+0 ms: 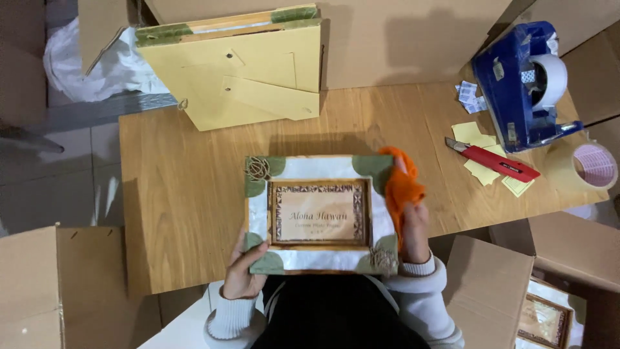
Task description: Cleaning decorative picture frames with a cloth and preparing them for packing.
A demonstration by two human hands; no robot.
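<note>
The person stands at the near edge of a wooden table (194, 194) with a picture frame (321, 213) held flat in front of them, its lower edge at the table's lip and close to their body. The left hand (244, 274) is closed on the frame's lower left corner, thumb on top and fingers tucked beneath. The right hand (413, 229) is wrapped around an orange cloth (400, 184) and rests against the frame's right edge, the cloth bunched over the upper right corner. The frame looks stiff and fairly light, a rigid rectangle with a glossy pale border, green corner patches and a glazed middle, so I would judge it slippery on its face and easy to smudge or crack there. Its edges and corners look like the safest places to take hold, as the left hand does now. Farther back, other frames (242, 71) lean face-down against a cardboard box (400, 39). To the right lie a red box cutter (494, 161), yellow paper slips (468, 132), a blue tape dispenser (516, 84) and a roll of tape (594, 166). An open carton (504, 284) stands beside the table.
</note>
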